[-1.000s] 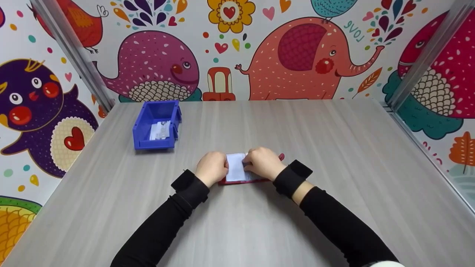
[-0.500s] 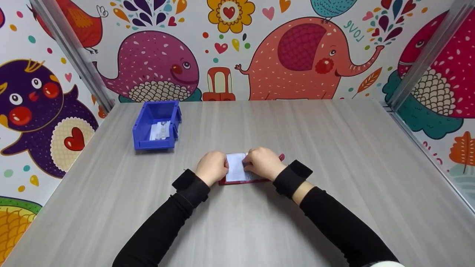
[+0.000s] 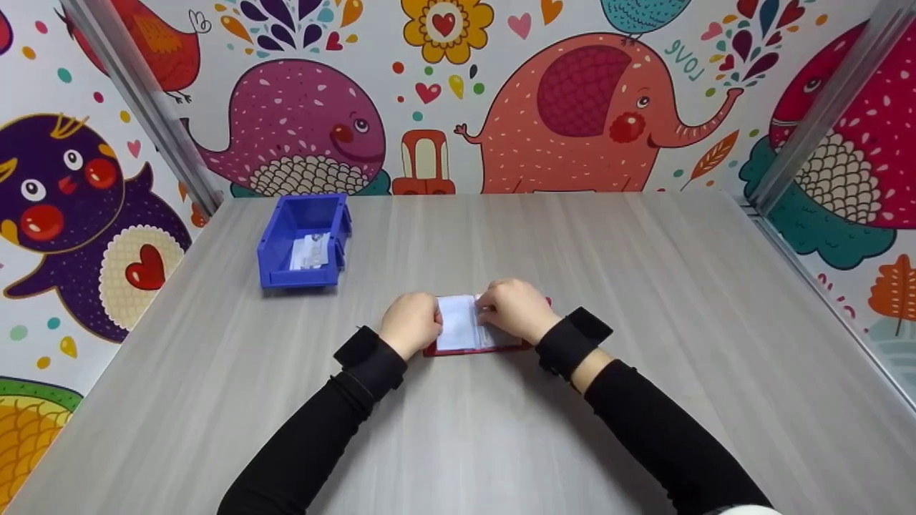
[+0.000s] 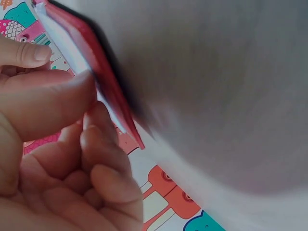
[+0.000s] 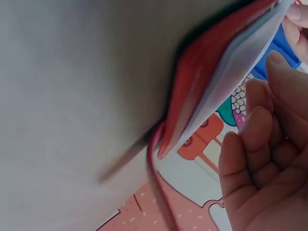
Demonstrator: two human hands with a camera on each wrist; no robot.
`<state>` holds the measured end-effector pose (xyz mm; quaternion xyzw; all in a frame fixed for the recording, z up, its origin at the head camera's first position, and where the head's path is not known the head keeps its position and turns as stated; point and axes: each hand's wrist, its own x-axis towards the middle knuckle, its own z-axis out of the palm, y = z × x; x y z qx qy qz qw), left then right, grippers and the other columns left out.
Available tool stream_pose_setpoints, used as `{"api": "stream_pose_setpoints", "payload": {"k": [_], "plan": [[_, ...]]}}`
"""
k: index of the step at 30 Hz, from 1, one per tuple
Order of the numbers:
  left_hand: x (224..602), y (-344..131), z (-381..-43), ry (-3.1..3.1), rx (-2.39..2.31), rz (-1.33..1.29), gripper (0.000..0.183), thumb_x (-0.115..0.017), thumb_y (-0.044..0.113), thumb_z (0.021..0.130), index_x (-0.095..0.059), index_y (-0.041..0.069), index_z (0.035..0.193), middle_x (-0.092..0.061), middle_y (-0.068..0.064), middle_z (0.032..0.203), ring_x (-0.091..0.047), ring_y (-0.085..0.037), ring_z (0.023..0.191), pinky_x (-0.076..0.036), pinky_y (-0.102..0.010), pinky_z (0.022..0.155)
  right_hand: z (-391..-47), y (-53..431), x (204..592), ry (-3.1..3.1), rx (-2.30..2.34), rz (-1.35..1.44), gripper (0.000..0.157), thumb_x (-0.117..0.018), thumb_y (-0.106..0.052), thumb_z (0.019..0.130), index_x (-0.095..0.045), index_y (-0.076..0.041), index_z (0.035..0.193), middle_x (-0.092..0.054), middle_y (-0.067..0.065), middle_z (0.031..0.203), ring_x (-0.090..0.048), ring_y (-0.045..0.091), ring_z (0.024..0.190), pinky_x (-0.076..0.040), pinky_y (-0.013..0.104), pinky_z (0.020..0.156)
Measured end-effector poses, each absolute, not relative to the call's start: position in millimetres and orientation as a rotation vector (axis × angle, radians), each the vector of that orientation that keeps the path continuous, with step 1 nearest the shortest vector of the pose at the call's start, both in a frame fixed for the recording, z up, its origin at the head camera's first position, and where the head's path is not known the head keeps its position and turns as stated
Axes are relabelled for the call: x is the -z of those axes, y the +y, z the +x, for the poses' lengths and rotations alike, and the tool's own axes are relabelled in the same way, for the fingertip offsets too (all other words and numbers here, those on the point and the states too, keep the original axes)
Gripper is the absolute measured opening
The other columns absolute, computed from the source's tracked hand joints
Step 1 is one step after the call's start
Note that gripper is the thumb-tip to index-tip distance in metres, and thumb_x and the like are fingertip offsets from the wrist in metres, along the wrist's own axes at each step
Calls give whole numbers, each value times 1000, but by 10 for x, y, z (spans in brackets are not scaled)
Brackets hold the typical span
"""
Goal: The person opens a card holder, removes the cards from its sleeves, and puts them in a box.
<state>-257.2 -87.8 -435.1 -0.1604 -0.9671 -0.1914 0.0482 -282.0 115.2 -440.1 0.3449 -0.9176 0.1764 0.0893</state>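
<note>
A small red card holder (image 3: 458, 352) lies spread on the table, with a white page (image 3: 456, 325) on its left half and clear sleeves (image 3: 494, 337) on the right. My left hand (image 3: 413, 324) pinches its left edge; in the left wrist view, the thumb (image 4: 72, 96) lies against the page side. Over the right half is my right hand (image 3: 519, 311), fingertips near the middle fold. In the right wrist view, its fingers (image 5: 257, 127) are loosely bent, the thumb stands apart from them, and nothing shows between. A thin red strap (image 5: 155, 159) hangs from the holder.
A blue bin (image 3: 297, 277) with white printed papers (image 3: 310, 252) in it stands at the back left of the table (image 3: 608, 243). Walls with cartoon animals (image 3: 572, 121) close off the back and sides. Black bands (image 3: 368, 361) circle both wrists.
My right hand has shifted slightly right and away from the body, baring more of the clear sleeves near the fold. My left hand keeps its place on the card holder's edge.
</note>
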Motion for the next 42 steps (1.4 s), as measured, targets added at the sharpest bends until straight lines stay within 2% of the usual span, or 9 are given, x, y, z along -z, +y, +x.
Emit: {"api": "stream_pose_setpoints", "payload": {"k": [14, 22, 42], "plan": [[4348, -884, -2584, -2947, 587, -498, 14, -68, -1, 70, -64, 9, 62, -62, -3, 65, -61, -28, 66, -50, -40, 64, -2896, 1387, 4311, -2767, -561, 851, 18, -77, -3, 82, -78, -3, 100, -71, 11, 92, -66, 27, 87, -53, 41, 79], [4346, -887, -2572, -2952, 588, -478, 16, -69, -1, 72, -62, 9, 62, -59, -2, 64, -56, -24, 63, -48, -39, 62, -2922, 1491, 4353, -2736, -519, 855, 15, -75, 2, 79, -78, -2, 93, -71, 12, 89, -66, 29, 83, -52, 42, 75], [4355, -891, -2567, -2950, 612, -482, 13, -70, 0, 70, -65, 9, 62, -61, -3, 64, -59, -27, 66, -50, -40, 64, -2922, 1525, 4388, -2795, -493, 847, 15, -79, -2, 78, -79, -4, 93, -70, 10, 87, -66, 28, 82, -52, 42, 76]]}}
